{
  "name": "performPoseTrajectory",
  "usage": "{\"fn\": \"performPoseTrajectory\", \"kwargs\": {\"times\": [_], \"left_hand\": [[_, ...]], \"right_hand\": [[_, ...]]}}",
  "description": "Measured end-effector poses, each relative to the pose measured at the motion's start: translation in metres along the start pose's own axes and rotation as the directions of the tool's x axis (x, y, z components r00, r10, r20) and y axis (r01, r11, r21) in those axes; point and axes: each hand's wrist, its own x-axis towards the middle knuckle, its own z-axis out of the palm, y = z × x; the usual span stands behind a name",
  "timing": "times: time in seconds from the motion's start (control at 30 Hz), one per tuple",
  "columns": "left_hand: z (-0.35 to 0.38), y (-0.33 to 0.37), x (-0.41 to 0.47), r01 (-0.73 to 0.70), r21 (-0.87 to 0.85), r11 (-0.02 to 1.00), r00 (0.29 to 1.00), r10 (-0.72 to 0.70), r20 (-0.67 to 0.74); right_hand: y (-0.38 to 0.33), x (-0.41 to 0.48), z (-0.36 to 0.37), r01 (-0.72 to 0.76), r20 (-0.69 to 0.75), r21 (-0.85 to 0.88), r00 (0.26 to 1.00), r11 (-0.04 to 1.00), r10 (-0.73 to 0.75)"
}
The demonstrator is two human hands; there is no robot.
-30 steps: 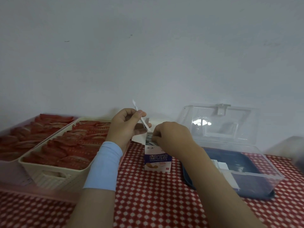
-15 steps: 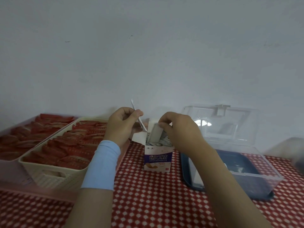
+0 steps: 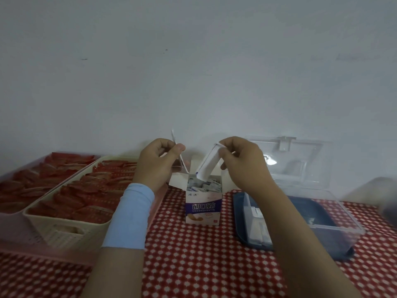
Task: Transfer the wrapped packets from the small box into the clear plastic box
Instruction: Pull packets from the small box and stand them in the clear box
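Note:
A small white and purple box stands open on the checked cloth, with several wrapped packets inside. My right hand pinches a white wrapped packet by its top end, its lower end just above the box opening. My left hand pinches another thin white packet to the left of the box. The clear plastic box sits to the right with its lid raised; a few white packets lie at its left end.
Two trays, one cream and one pink, hold red wrapped items at the left. A red and white checked cloth covers the table. A plain wall rises right behind. A blurred grey object sits at far right.
My right hand has risen out of the small box, drawing a packet up with it. My left hand has stayed where it was with its packet.

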Motion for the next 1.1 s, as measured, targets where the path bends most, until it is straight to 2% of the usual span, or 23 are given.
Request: {"fn": "performPoseTrajectory", "kwargs": {"times": [0.07,0.13,0.23,0.33,0.43,0.67,0.73,0.8,0.87,0.97,1.03,1.1], "left_hand": [[0.0,0.004,-0.002,0.028,-0.06,0.998,0.999,-0.025,0.039],[0.001,0.007,-0.005,0.107,-0.157,0.982,0.983,-0.08,0.167],[0.005,0.007,-0.01,0.284,-0.254,0.924,0.884,-0.15,0.443],[0.012,0.005,-0.015,0.374,-0.3,0.878,0.809,-0.15,0.568],[0.019,0.004,-0.017,0.408,-0.342,0.846,0.791,-0.141,0.595],[0.028,0.002,-0.018,0.385,-0.388,0.837,0.815,-0.112,0.568],[0.027,0.0,-0.016,0.376,-0.398,0.837,0.831,-0.114,0.545],[0.024,-0.002,-0.014,0.367,-0.398,0.841,0.838,-0.113,0.534],[0.02,-0.003,-0.012,0.37,-0.394,0.842,0.832,-0.112,0.543],[0.017,-0.003,-0.013,0.441,-0.404,0.802,0.824,-0.183,0.536],[0.018,-0.002,-0.015,0.468,-0.405,0.786,0.81,-0.199,0.552],[0.018,-0.001,-0.016,0.461,-0.392,0.796,0.807,-0.191,0.559]], "right_hand": [[-0.004,0.0,-0.005,0.005,-0.023,0.088,1.0,0.996,-0.003],[-0.01,-0.001,-0.007,0.014,0.013,0.162,1.0,0.987,-0.017],[-0.017,-0.004,-0.004,0.046,0.074,0.178,0.995,0.983,-0.06],[-0.022,-0.008,0.0,0.07,0.054,0.223,0.995,0.972,-0.084],[-0.021,-0.01,0.004,0.055,0.057,0.253,0.996,0.966,-0.071],[-0.012,-0.007,0.007,0.119,0.033,0.043,0.992,0.992,-0.12],[-0.014,-0.007,0.003,0.123,0.039,0.035,0.991,0.992,-0.124],[-0.02,-0.01,-0.004,0.136,0.088,0.077,0.986,0.988,-0.143],[-0.027,-0.016,-0.013,0.155,0.215,0.08,0.962,0.985,-0.169],[-0.034,-0.022,-0.018,0.18,0.403,-0.053,0.904,0.982,-0.144],[-0.036,-0.024,-0.015,0.208,0.413,-0.091,0.898,0.974,-0.153],[-0.035,-0.025,-0.012,0.226,0.39,-0.046,0.901,0.973,-0.19]]}}
